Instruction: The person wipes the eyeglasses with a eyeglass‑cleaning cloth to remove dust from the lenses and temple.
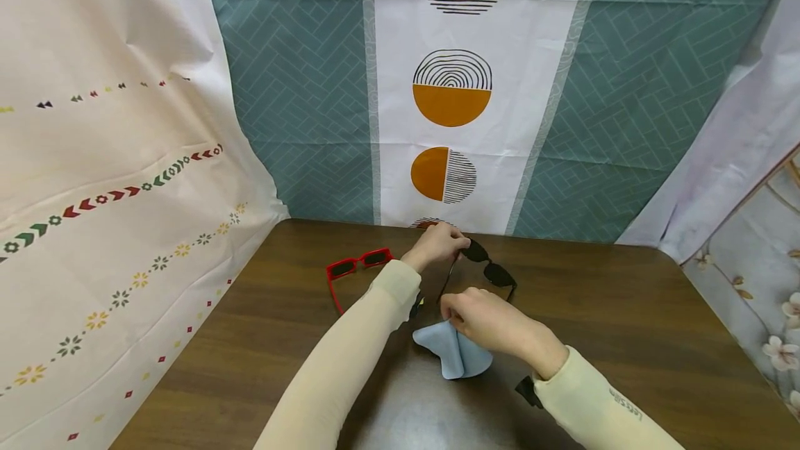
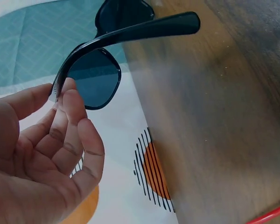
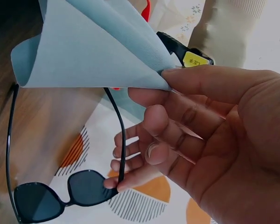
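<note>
My left hand pinches black sunglasses by the hinge corner, between thumb and fingertips. Their temples are unfolded, and in the left wrist view one temple runs across in front of the dark lenses. Nearer to me, my right hand pinches a light blue cloth at one corner between thumb and forefinger. The cloth hangs down in folds. In the right wrist view the cloth covers the temple tips, while the lenses show beyond it.
Red-framed sunglasses lie on the brown wooden table, left of my left forearm, which covers part of them. A patterned curtain hangs right behind the table's far edge. Fabric with small motifs borders the left side.
</note>
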`<state>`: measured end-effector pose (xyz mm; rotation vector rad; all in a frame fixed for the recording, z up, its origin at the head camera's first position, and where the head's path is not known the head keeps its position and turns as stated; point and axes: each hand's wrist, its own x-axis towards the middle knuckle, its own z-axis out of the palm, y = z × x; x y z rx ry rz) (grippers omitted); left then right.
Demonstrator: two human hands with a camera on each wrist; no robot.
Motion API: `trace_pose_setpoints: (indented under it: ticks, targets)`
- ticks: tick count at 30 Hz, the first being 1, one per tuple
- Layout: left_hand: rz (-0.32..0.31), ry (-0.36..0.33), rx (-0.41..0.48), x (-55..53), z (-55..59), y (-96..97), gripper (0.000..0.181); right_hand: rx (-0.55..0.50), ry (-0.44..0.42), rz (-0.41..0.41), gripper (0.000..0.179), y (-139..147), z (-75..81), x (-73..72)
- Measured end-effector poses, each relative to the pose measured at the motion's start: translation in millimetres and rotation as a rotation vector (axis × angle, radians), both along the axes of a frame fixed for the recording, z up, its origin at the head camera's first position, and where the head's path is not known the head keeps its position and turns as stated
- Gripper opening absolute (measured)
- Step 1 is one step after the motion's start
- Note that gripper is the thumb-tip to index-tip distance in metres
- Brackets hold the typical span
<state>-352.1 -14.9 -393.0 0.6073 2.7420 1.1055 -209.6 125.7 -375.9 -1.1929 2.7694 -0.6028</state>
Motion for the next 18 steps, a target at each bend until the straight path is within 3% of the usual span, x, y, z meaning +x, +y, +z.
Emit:
trace_pose_setpoints:
  ticks: [10,18]
  targets:
    - [-0.015,-0.041,0.019,1.8,12.1,2.8,0.033,0.023,0.063,-0.014,0.014,3,6.1,-0.1]
    - [-0.047,-0.018,-0.019,5.3,23.8,7.0,0.033,0.003,0.059,-0.003,0.018,6,10.1,0.0]
